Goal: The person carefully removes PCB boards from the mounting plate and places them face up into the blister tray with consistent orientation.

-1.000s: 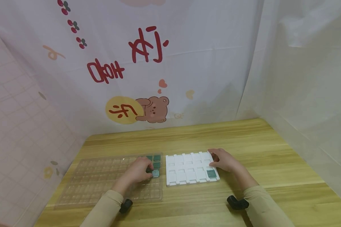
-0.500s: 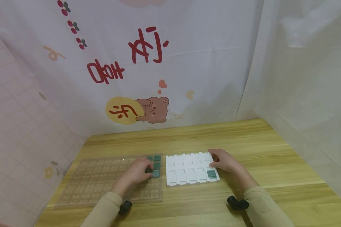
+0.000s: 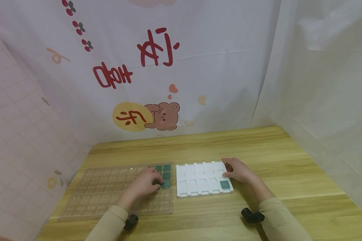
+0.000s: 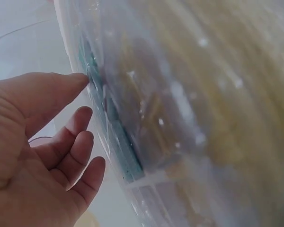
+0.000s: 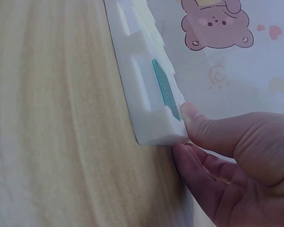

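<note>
My left hand (image 3: pixel 146 182) is over the right part of a clear plastic tray (image 3: pixel 87 187). In the left wrist view its thumb tip meets the edge of the green chips (image 4: pixel 125 151), and the other fingers are loosely bent with nothing seen between them. Beside the fingertips in the head view lies a green square chip (image 3: pixel 166 184), with more behind it. My right hand (image 3: pixel 238 170) holds the right end of a white tray (image 3: pixel 196 179), thumb on the rim and fingers against the side. One green chip (image 5: pixel 165 90) sits in that tray's near right pocket.
Both trays lie side by side on a wood-grain table (image 3: pixel 217 217), with a narrow gap between them. A printed cloth (image 3: pixel 223 67) hangs behind the table and along its sides. Black wrist mounts (image 3: pixel 252 215) project from both forearms.
My left hand has drawn slightly left from the nearest chip, which now shows more of its surface and looks plainer green. The right hand and the white tray stay put.
</note>
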The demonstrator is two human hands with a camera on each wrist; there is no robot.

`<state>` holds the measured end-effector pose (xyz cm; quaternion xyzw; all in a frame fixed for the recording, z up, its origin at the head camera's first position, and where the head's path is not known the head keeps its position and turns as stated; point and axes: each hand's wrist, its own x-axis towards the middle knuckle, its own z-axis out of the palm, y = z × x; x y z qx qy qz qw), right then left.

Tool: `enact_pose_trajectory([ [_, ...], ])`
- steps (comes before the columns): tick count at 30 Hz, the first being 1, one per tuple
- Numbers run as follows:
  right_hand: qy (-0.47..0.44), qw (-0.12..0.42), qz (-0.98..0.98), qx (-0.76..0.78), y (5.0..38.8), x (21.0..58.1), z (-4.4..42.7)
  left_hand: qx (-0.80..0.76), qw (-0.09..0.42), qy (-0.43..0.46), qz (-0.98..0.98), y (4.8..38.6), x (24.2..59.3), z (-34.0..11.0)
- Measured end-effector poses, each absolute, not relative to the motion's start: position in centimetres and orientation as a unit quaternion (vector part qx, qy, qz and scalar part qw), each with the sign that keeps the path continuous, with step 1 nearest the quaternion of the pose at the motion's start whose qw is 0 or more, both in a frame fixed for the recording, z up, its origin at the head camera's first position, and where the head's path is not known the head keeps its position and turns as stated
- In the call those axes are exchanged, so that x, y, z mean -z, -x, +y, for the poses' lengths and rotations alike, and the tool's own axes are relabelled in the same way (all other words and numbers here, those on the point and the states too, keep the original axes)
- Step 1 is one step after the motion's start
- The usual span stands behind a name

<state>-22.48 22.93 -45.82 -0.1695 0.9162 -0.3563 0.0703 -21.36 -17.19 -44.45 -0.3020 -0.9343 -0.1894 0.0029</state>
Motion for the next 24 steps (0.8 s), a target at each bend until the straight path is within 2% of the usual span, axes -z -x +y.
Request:
enact_pose_trajectory([
  [8,0.182,0.069,0.916,0.351,23.0,46.3,23.4,0.194,0.007,0.298,-0.935,21.4,44.3,-16.9],
  [24,0.179,0.066,0.914,0.358,23.0,46.1,23.3,0.199,0.089,0.309,-0.926,20.6,41.8,-14.8],
])
